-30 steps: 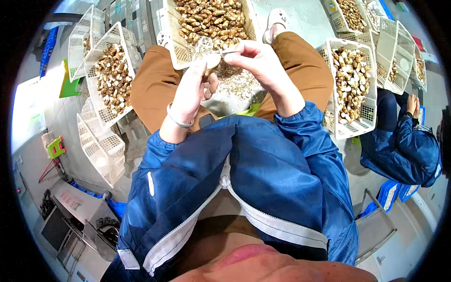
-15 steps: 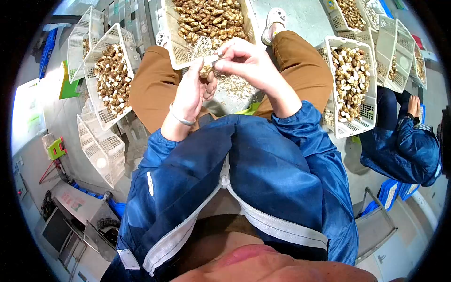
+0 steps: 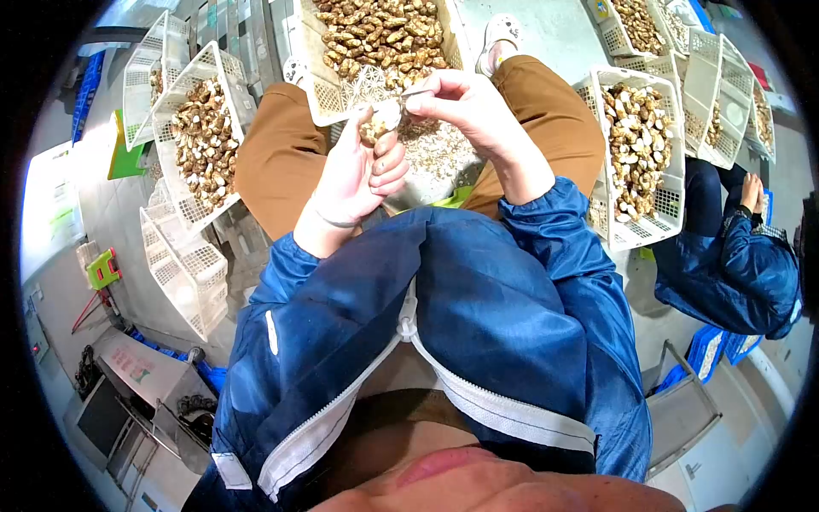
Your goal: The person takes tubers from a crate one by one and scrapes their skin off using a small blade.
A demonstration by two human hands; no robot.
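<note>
Left hand (image 3: 351,175): fingers pinching 1 piece (image 3: 373,130), best held steady — right hand (image 3: 478,109): fingers pinching 1 apparent blade (image 3: 407,96), best angled off skin.

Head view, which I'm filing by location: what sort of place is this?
Probably a food-processing workroom: slatted crates hold brown-and-white produce, scraps lie between the legs, and a co-worker sits nearby.

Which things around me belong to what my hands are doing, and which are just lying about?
Seemingly in the job:
left hand, holding a brown-and-white piece
right hand, pinching a small item, unclear what
front crate of brown pieces
pale scraps below the hands

Seemingly just lying about:
green object, far left
metal frame, lower right
</note>
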